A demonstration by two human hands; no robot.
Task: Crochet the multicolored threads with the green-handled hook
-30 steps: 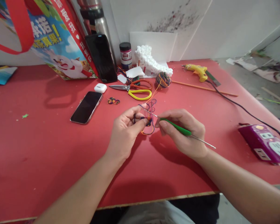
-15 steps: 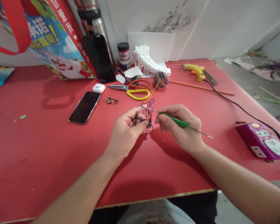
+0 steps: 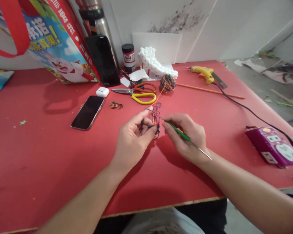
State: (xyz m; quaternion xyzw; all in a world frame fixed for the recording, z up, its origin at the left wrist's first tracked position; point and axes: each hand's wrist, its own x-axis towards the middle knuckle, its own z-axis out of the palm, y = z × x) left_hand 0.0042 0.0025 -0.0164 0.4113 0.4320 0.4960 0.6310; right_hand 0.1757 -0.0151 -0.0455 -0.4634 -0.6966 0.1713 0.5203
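Observation:
My left hand (image 3: 133, 138) pinches a small knot of multicoloured yarn (image 3: 155, 122) above the red table (image 3: 51, 156), fingers curled round the strands. My right hand (image 3: 188, 136) grips a green-handled crochet hook (image 3: 183, 135), its metal tip at the yarn loops beside my left fingertips. A strand runs from the loops up to a multicoloured yarn ball (image 3: 168, 82) near the back of the table.
Yellow-handled scissors (image 3: 141, 96), a small yarn scrap (image 3: 116, 105), a phone (image 3: 88, 112) and a white earbud case (image 3: 102, 92) lie ahead. A printed bag (image 3: 51, 42), flask, jar (image 3: 128, 57), white foam piece (image 3: 156, 65), yellow glue gun (image 3: 203, 73) and purple power strip (image 3: 274, 146) ring the area.
My right hand has tilted the hook downward and drawn it slightly towards me, the tip staying in the yarn loops. My left hand keeps its pinch almost unmoved.

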